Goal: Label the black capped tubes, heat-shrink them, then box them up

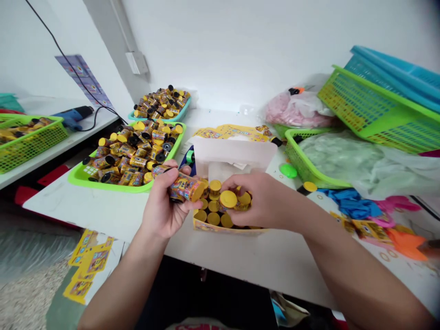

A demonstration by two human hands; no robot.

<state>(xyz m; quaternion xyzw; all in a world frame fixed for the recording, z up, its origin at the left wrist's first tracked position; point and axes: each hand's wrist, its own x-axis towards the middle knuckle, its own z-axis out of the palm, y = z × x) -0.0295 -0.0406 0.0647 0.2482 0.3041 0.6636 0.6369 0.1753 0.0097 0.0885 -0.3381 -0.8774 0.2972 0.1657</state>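
Observation:
My left hand [168, 197] is closed around a few small printed canisters [184, 186], their yellow caps tilted toward the right. Over the open carton [209, 228], my right hand [261, 199] grips two more yellow-capped canisters [228, 200] by their sides. Rows of upright canisters [213, 219] fill the visible part of the carton, yellow caps up. My right hand hides the carton's right side. The carton's white lid flap [237, 153] stands raised at the back. Just left of my left hand, a green basket [103, 185] is heaped with the same canisters.
Behind stands a blue basket [187, 106] of canisters; another green basket [34, 142] is at far left beside a blue heat gun [74, 117]. On the right are stacked baskets [371, 101], a basket with clear bags [340, 156], and blue and orange balloon-like pieces [357, 204].

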